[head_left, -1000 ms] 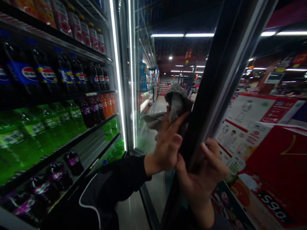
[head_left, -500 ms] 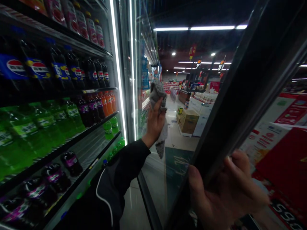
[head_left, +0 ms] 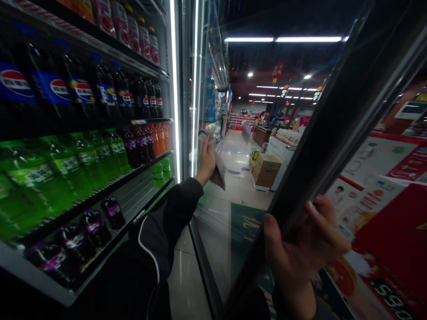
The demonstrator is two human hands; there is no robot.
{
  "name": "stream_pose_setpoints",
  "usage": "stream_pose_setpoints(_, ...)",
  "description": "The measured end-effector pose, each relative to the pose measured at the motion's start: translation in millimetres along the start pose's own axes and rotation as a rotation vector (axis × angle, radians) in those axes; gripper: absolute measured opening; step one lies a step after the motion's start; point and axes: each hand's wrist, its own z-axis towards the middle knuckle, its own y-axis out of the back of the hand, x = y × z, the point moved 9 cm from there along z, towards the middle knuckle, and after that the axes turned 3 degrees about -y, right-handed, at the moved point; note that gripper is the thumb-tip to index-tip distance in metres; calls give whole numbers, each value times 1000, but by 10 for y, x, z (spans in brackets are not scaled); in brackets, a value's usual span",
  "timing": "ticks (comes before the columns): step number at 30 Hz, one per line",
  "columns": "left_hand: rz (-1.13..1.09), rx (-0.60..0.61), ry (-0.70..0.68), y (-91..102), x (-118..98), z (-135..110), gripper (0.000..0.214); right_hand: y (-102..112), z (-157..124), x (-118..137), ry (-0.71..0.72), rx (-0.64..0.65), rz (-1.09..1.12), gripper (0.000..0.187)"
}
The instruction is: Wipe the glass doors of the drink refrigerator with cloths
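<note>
My left hand (head_left: 207,160) is stretched out in a black sleeve and holds a grey cloth (head_left: 218,171) against the inside of the open cooler's glass door (head_left: 233,213), close to the hinge side. My right hand (head_left: 300,249) grips the door's dark outer frame (head_left: 333,120) at the lower right, thumb on the inner side and fingers wrapped round the edge.
Cooler shelves (head_left: 100,195) at the left carry dark cola bottles (head_left: 76,95), green soda bottles (head_left: 66,164) and purple ones (head_left: 96,222). Through the glass lie a tiled aisle, cardboard boxes (head_left: 265,169) and store displays. Red promotional posters (head_left: 383,186) stand at the right.
My left hand has carried the cloth from the door's frame edge leftward across the glass toward the hinge side. My right hand stays clamped on the frame.
</note>
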Motion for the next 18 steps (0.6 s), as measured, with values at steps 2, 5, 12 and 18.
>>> stream_pose_setpoints(2, -50, 19, -70, -46, -293, -191, 55, -20, -3, -10, -16, 7, 36, 86)
stream_pose_setpoints(5, -108, 89, -258, -153, -897, -644, 60, -42, -14, -3, -28, 17, 55, 85)
stream_pose_setpoints(12, -122, 252, -672, -336, -1806, -1641, 57, -59, -9, 58, -3, 21, 35, 83)
stream_pose_setpoints(18, -18, 119, -842, -409, -1543, -1512, 61, -47, 3, 112, 4, 26, -25, 89)
